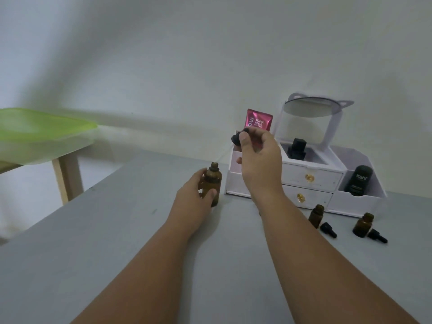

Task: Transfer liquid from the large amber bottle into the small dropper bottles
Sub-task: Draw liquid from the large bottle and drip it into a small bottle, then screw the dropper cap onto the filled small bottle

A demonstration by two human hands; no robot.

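Observation:
The large amber bottle [213, 181] stands upright and uncapped on the grey table [93, 242]. My left hand [195, 195] grips its body from the left. My right hand [258, 157] holds a black dropper cap [236, 139] above and to the right of the bottle; its thin glass pipette [224, 155] slants down-left toward the bottle's mouth. Two small amber dropper bottles [316, 215] [363, 225] stand open at the right, each with a black dropper cap [328, 229] [376, 236] lying beside it.
A white cosmetic organiser [327, 178] with drawers stands at the back right, holding a pink sachet [258, 119], a black bottle [297, 148], a dark tube [358, 181] and a mirror [308, 108]. A green-topped wooden table [42, 129] stands at the left.

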